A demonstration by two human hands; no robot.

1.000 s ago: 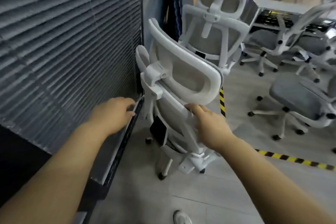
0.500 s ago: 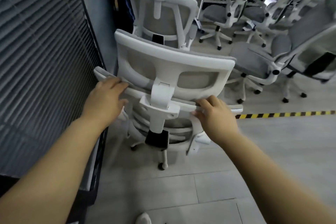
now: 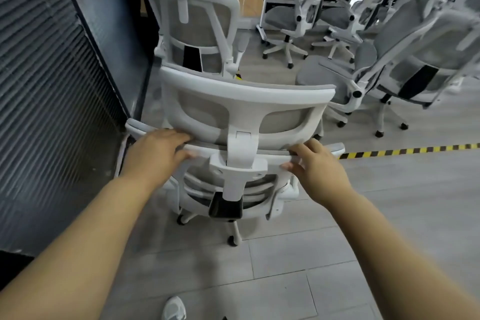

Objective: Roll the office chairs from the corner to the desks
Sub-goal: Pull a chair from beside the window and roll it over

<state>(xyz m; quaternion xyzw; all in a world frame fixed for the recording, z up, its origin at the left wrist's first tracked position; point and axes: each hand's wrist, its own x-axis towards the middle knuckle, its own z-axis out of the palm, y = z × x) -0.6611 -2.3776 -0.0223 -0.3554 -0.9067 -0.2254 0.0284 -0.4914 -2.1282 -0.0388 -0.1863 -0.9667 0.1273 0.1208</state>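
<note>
Near chair (image 3: 244, 109) sits beside the blinds (image 3: 39, 73), second chair (image 3: 200, 21) jammed right ahead of it, grey chair (image 3: 314, 76) off right, left hand (image 3: 155, 153) and right hand (image 3: 315, 167) both curled round the near one's top rail.

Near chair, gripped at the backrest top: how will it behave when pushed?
Probably rolls easily: the near chair stands on casters on smooth floor tiles. The left hand and right hand grip high on the backrest, so a hard shove might tilt it. Casters likely swivel, so it may veer toward the chair ahead.
</note>
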